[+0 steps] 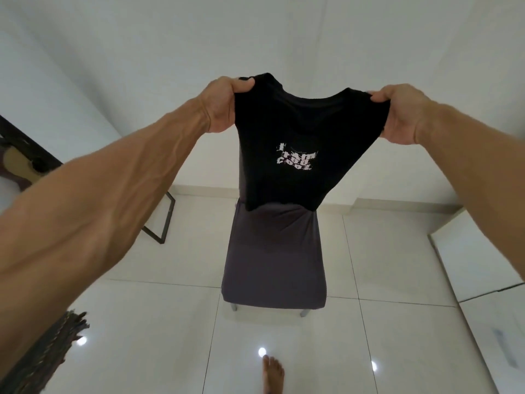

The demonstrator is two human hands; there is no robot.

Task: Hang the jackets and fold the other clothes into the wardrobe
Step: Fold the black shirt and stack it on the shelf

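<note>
- Left hand (224, 106) and right hand (397, 115) each pinch a shoulder of the black T-shirt (298, 132), spread at 12 o'clock.
- Bare foot (272, 373), 6 o'clock.
- Grey chair (272, 263) under its hem.
- Dark frame (28, 143), perhaps a mirror, 9 o'clock.

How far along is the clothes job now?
Nothing looks done yet: no folded or hung clothes are in view. In hand: the left hand and the right hand pinch the shoulders of the black T-shirt, held open above the grey chair. Left: folding this shirt and putting it away.
</note>
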